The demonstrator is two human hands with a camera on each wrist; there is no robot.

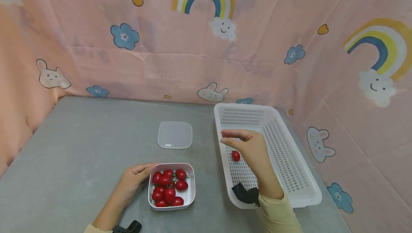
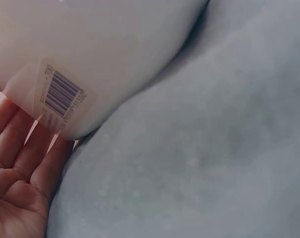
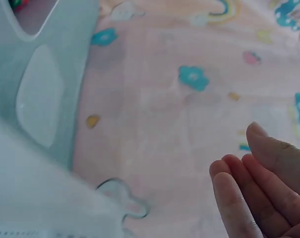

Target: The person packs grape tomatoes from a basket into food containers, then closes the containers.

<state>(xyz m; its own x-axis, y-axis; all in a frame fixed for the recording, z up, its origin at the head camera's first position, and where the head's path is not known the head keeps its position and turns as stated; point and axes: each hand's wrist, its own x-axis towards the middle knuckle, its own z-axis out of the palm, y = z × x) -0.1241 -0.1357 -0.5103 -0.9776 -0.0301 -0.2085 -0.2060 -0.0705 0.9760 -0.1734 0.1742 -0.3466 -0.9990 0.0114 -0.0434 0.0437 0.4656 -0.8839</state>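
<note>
My left hand [image 1: 135, 181] rests against the left side of a small white container [image 1: 192, 190], its fingers at the upper left corner. Several cherry tomatoes [image 1: 169, 194] lie inside it, some with green stems. From the left wrist, the fingers [image 2: 21, 139] reach along the container's outer wall beside a barcode label [image 2: 62, 94]. Over a white slotted basket [image 1: 289, 161] hangs my right hand [image 1: 252, 150], thumb and fingers pointing left. Nothing shows between its fingertips, and the right wrist view has the thumb apart from the fingers [image 3: 234, 198]. A single cherry tomato [image 1: 235, 155] sits in the basket below that hand.
A clear, rounded-square lid [image 1: 175, 135] lies flat on the grey tabletop [image 1: 96, 136], behind the container. The basket stands along the table's right side. A pink printed cloth [image 1: 154, 65] hangs at the back and on both sides.
</note>
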